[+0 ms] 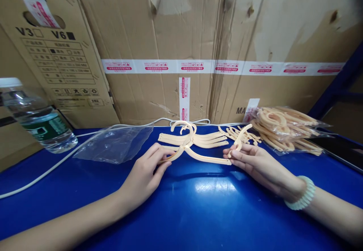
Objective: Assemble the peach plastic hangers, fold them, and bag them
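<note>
A cream plastic clothes hanger (208, 158) is held just above the blue table, its hook pointing up and away. My left hand (151, 167) is closed around its left arm. Between the thumb and fingers of my right hand (251, 164) is a loose curved hanger hook (243, 135), and these fingertips are also at the tip of the hanger's right arm. Whether they touch that tip I cannot tell. Behind the held hanger lie several stacked hangers (212, 140). To their right is a small pile of loose hooks (251, 138).
Bagged hanger parts (283, 126) are heaped at the right, beside a dark flat device (340, 152). A clear plastic bag (113, 145), a white cable (53, 167) and a water bottle (42, 122) are at the left. Cardboard boxes (159, 27) wall off the back of the blue table (193, 220).
</note>
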A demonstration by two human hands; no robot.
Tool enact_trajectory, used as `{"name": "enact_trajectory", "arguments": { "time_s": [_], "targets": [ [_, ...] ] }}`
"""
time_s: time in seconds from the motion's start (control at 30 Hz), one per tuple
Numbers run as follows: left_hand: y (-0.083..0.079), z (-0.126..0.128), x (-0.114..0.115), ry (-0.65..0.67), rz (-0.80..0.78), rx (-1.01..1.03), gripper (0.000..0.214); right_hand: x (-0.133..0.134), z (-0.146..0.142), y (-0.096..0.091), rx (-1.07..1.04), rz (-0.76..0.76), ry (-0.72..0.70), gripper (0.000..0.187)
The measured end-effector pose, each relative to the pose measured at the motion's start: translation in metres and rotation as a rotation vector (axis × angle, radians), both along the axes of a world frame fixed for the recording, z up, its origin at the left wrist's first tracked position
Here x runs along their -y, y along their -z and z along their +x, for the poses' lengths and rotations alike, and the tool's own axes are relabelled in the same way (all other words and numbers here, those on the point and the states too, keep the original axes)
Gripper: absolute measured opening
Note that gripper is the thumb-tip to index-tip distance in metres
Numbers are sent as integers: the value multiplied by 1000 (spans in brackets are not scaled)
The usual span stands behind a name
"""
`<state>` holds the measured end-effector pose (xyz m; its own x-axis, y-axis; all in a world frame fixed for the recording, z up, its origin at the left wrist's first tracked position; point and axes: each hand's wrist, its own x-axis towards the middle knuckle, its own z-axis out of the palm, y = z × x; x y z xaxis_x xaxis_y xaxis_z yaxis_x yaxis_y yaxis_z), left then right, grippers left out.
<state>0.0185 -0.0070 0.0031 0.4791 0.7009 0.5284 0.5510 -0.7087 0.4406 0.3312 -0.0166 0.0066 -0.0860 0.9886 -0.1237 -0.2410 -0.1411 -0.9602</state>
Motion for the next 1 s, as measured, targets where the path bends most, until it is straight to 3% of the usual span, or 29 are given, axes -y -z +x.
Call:
{"name": "enact_trajectory", "arguments": {
  "time_s": [0.73, 1.0],
  "targets": [
    [1, 0, 0, 18, 21, 64, 22, 2, 4, -10, 11, -119, -240, 18],
    [1, 1, 0, 14, 60, 64, 21, 3, 2, -10, 39, -115, -264, 22]
  ]
}}
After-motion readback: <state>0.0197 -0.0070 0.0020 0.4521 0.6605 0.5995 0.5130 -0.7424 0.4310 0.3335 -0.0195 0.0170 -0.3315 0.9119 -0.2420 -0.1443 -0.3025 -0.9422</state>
